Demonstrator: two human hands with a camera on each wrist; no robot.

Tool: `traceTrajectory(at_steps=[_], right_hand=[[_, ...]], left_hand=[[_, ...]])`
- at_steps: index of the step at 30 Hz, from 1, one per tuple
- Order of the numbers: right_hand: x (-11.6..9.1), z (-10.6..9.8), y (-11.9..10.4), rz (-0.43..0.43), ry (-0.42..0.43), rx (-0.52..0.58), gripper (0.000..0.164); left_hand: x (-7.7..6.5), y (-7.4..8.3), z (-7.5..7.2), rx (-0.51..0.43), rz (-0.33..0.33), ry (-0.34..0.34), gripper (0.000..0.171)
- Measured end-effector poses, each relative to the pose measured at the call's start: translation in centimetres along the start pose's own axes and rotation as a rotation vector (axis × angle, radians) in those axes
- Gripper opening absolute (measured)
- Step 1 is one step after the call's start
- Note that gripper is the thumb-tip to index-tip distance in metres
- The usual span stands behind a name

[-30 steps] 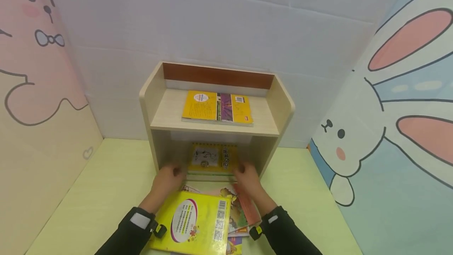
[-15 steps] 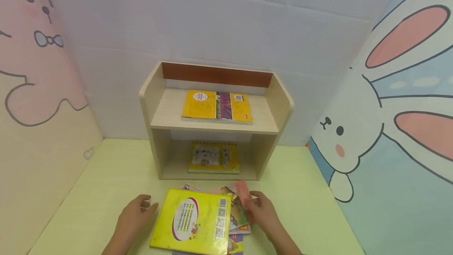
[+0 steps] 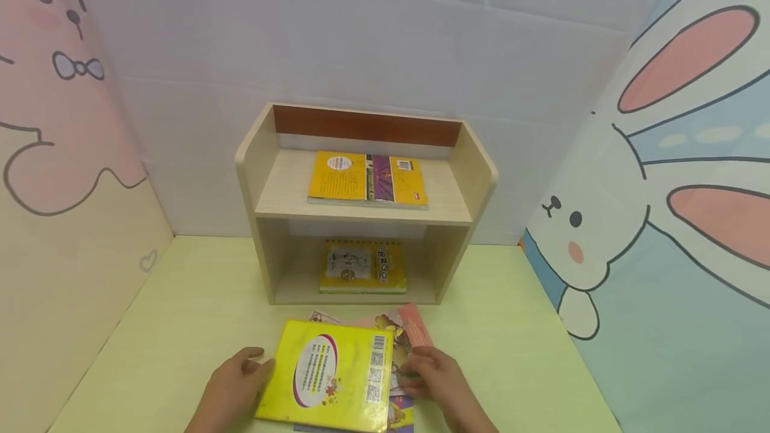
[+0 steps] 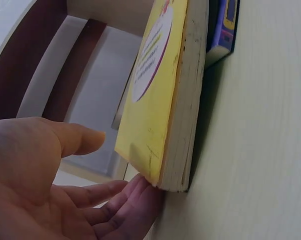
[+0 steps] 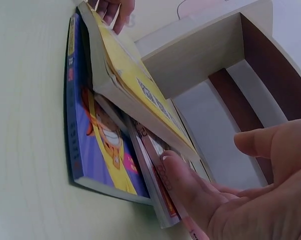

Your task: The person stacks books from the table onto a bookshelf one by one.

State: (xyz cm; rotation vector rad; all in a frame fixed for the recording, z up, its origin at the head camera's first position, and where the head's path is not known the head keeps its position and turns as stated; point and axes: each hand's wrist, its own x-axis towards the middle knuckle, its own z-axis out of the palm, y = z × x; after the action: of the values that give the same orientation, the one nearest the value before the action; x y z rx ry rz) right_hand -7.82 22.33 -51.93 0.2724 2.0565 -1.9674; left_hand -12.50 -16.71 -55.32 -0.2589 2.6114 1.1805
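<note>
Thick yellow rectangular paper book (image 3: 327, 376) atop overlapping multicoloured paper books (image 3: 402, 414), pale green tabletop (image 3: 517, 333), before pale wooden two-tier shelf (image 3: 361, 214); left hand (image 3: 234, 386) at its left edge, right hand (image 3: 444, 383) at stack's right, thumbs and fingers wide apart

Pale yellow-green bench (image 3: 529, 346) before me, bearing a two-tier shelf unit (image 3: 473, 169) and, nearer me, a pile of overlapping books (image 3: 345, 369), its purple-covered book (image 5: 103, 145) flat on the surface. I see a yellow-and-purple book (image 3: 343, 180) on the upper tier (image 3: 287, 182), a yellow-covered book (image 3: 363, 266) on the lower.
</note>
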Motion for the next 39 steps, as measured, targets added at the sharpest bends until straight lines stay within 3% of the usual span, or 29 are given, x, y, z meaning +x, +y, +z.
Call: traceTrajectory(at_steps=[13,21,26,30,33,39], right_hand=[[0.2,1.5,0.7,0.041,-0.042,0.015,0.052],[-0.4,2.6,1.2,0.022,0.053,0.029,0.061],[-0.7,2.0,0.8,-0.013,0.063,0.066,0.062],[-1.3,1.1,-0.4,-0.031,0.034,0.096,0.064],[-1.6,0.6,-1.7,-0.02,0.033,0.087,0.066],[-2.1,-0.2,-4.6,-0.006,0.048,0.055,0.064]], left_hand=[[-0.6,0.9,1.4,-0.034,-0.002,-0.032,0.055],[-1.7,1.7,2.2,-0.075,0.044,-0.03,0.041],[-2.4,2.5,2.1,-0.195,0.023,-0.043,0.041],[-2.8,3.3,1.5,-0.363,0.002,-0.078,0.048],[-3.2,4.1,0.7,-0.498,-0.025,-0.125,0.052],[-3.9,6.1,-1.5,-0.642,0.001,-0.2,0.053]])
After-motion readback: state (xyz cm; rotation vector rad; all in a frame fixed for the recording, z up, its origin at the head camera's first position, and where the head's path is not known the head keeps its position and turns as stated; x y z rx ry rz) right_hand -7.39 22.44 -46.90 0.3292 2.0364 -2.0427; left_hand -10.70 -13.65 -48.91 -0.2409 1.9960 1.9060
